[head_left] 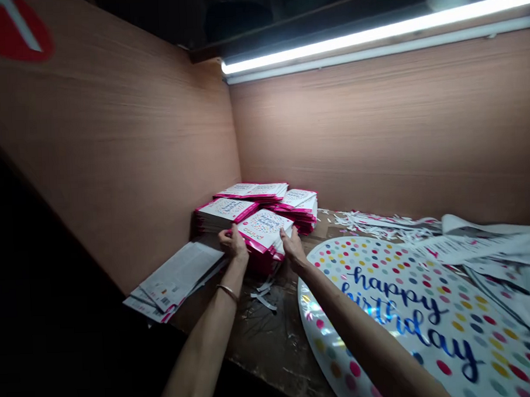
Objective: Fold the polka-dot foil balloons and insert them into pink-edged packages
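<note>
Wooden panels (389,128) block the way behind and left of the stacked packets (266,227). Bare counter (271,344) opens in front, between loose sheets (180,275) and a birthday disc (410,309).

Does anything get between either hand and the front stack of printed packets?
Nothing visible: the left hand and right hand touch opposite sides of the front stack directly. The other stacks sit behind it, and some paper strips lie in front.
</note>
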The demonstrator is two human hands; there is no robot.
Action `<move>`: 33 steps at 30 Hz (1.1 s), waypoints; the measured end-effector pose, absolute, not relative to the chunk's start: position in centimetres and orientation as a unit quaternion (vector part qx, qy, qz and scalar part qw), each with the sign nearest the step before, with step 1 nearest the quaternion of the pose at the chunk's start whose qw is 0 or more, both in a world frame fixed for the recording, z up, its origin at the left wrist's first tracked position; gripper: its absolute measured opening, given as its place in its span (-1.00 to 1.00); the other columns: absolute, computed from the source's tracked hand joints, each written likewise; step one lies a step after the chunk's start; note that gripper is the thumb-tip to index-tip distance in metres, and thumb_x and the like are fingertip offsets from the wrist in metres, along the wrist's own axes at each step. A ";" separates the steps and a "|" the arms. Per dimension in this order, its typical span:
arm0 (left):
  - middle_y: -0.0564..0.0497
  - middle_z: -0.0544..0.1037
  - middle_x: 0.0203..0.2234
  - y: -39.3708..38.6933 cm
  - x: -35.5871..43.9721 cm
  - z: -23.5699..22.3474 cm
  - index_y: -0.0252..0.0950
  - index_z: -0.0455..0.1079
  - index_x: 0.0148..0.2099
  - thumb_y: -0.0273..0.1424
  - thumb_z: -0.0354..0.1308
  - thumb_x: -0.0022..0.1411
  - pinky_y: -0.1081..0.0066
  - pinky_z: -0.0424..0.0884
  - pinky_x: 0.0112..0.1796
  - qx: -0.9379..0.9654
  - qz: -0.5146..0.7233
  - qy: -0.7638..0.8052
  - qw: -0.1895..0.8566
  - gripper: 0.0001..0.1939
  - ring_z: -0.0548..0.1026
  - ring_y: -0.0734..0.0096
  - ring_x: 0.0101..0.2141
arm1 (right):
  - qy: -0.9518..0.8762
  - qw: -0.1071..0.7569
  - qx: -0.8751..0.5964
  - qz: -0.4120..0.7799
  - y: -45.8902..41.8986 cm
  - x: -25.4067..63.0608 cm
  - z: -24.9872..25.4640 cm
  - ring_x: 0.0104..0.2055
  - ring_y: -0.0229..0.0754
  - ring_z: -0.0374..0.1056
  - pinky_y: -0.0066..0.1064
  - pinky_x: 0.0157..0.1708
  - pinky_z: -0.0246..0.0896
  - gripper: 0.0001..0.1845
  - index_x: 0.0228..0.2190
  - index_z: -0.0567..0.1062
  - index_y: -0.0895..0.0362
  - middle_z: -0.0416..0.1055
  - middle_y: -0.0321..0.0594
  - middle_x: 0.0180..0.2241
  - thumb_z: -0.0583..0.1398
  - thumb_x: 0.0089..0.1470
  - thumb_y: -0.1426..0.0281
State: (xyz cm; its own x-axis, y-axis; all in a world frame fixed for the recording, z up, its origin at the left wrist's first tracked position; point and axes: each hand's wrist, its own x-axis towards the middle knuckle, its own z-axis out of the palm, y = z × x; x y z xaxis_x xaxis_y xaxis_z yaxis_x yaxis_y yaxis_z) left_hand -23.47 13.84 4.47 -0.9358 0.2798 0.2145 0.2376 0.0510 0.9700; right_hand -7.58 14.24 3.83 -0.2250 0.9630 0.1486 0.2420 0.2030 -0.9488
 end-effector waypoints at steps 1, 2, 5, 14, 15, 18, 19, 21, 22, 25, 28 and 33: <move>-0.04 0.42 -0.34 13.1 -23.4 5.0 -0.39 0.33 -0.20 -0.34 0.08 0.22 0.34 0.36 -0.24 0.187 0.666 0.722 0.007 -0.80 0.41 0.38 -0.30 | -0.655 0.414 -0.461 0.432 13.6 -5.7 4.1 0.05 -0.04 0.23 -0.10 0.01 0.15 -0.52 0.09 0.23 0.12 0.27 -0.06 0.05 0.01 0.20 0.18; -0.04 0.42 -0.32 12.1 -23.1 5.3 -0.39 0.33 -0.18 -0.35 0.08 0.21 0.35 0.35 -0.22 0.199 0.668 0.717 -0.001 -0.80 0.41 0.37 -0.27 | -0.657 0.410 -0.461 0.433 12.8 -3.5 4.3 0.08 -0.05 0.20 -0.13 0.03 0.13 -0.50 0.10 0.22 0.09 0.27 -0.08 0.06 0.04 0.17 0.17; 0.00 0.44 -0.29 7.9 -20.4 5.3 -0.32 0.33 -0.13 -0.32 0.06 0.22 0.40 0.34 -0.17 0.327 0.658 0.678 0.004 -0.78 0.42 0.38 -0.22 | -0.692 0.395 -0.453 0.401 9.1 4.9 4.4 0.17 -0.05 0.09 -0.19 0.12 0.02 -0.42 0.07 0.28 0.01 0.20 -0.20 0.14 0.19 0.02 0.17; -0.25 0.19 0.16 0.1 -4.0 0.6 -0.38 0.23 0.13 -0.23 0.03 0.27 0.04 0.04 0.15 0.936 0.163 0.265 0.165 -0.53 0.07 0.04 0.20 | -0.771 0.283 -0.512 0.251 -6.3 19.8 -0.6 0.12 0.00 0.16 -0.13 0.06 0.15 -0.59 -0.02 0.41 0.02 0.23 -0.10 0.10 0.16 0.07 0.23; -0.25 0.16 0.18 0.3 -3.2 0.1 -0.39 0.20 0.16 -0.22 0.02 0.27 0.02 0.00 0.16 0.942 0.127 0.260 0.170 -0.51 0.04 0.03 0.21 | -0.770 0.277 -0.518 0.247 -7.3 19.7 -1.3 0.13 0.01 0.14 -0.13 0.06 0.14 -0.57 -0.01 0.39 0.01 0.22 -0.10 0.10 0.18 0.05 0.24; -0.23 0.15 0.19 0.9 -2.3 -0.6 -0.39 0.16 0.18 -0.26 -0.05 0.31 0.04 -0.11 0.18 0.947 0.070 0.246 0.192 -0.54 0.01 0.10 0.22 | -0.768 0.272 -0.530 0.235 -8.8 18.8 -2.7 0.10 0.03 0.14 -0.11 0.04 0.14 -0.50 -0.02 0.41 -0.04 0.23 -0.12 0.05 0.27 -0.04 0.23; -0.22 0.15 0.19 0.9 -2.3 -0.6 -0.38 0.17 0.17 -0.28 -0.06 0.32 0.05 -0.13 0.19 0.948 0.064 0.241 0.198 -0.56 0.01 0.13 0.23 | -0.765 0.275 -0.533 0.236 -8.8 18.5 -3.0 0.06 0.02 0.16 -0.13 0.01 0.16 -0.53 -0.05 0.44 -0.05 0.26 -0.13 0.01 0.28 -0.06 0.24; -0.18 0.16 0.19 0.9 -2.3 -0.4 -0.36 0.17 0.16 -0.32 -0.07 0.33 0.09 -0.16 0.20 0.946 0.063 0.237 0.213 -0.60 -0.01 0.17 0.23 | -0.753 0.289 -0.536 0.250 -8.5 18.1 -3.3 -0.04 -0.05 0.23 -0.21 -0.08 0.21 -0.65 -0.13 0.50 -0.05 0.32 -0.16 -0.11 0.26 -0.03 0.25; -0.17 0.16 0.19 0.9 -2.4 -0.3 -0.34 0.17 0.15 -0.33 -0.08 0.33 0.10 -0.16 0.20 0.944 0.064 0.236 0.222 -0.61 0.00 0.19 0.23 | -0.747 0.299 -0.535 0.257 -8.3 18.0 -3.4 -0.09 -0.08 0.26 -0.26 -0.12 0.22 -0.73 -0.18 0.52 -0.04 0.35 -0.18 -0.18 0.24 0.01 0.27; -0.16 0.18 0.17 1.1 -2.5 -0.1 -0.33 0.17 0.15 -0.32 -0.11 0.35 0.11 -0.18 0.19 0.934 0.074 0.235 0.258 -0.63 0.01 0.21 0.22 | -0.741 0.316 -0.532 0.261 -7.3 17.9 -3.2 -0.24 -0.15 0.29 -0.29 -0.19 0.16 -0.87 -0.36 0.55 0.00 0.38 -0.24 -0.35 0.21 0.05 0.27; -0.16 0.23 0.14 2.0 -3.0 0.2 -0.32 0.20 0.13 -0.27 -0.02 0.31 0.13 -0.19 0.19 0.921 0.085 0.217 0.313 -0.60 0.08 0.18 0.20 | -0.727 0.302 -0.545 0.288 -5.7 17.7 -2.3 -0.37 -0.21 0.27 -0.32 -0.26 0.10 -0.79 -0.53 0.50 0.07 0.38 -0.30 -0.48 0.17 0.06 0.27; -0.05 0.37 0.02 3.5 -4.2 1.7 -0.26 0.28 0.05 -0.33 0.26 0.05 0.35 0.21 0.04 0.911 0.071 0.195 0.357 -0.50 0.32 0.20 0.03 | -0.625 0.259 -0.601 0.427 -1.7 17.8 0.3 -0.55 -0.29 0.17 -0.44 -0.56 0.02 -0.66 -0.63 0.37 0.14 0.24 -0.36 -0.64 0.11 0.04 0.19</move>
State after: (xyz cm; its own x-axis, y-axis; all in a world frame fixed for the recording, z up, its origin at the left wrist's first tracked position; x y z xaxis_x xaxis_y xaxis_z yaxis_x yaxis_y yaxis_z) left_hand -4.17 3.49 1.72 0.9136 0.4064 -0.0104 0.3053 -0.6688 0.6779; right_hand 17.78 -1.74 0.34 -0.1442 0.9714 -0.1886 0.5292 -0.0853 -0.8442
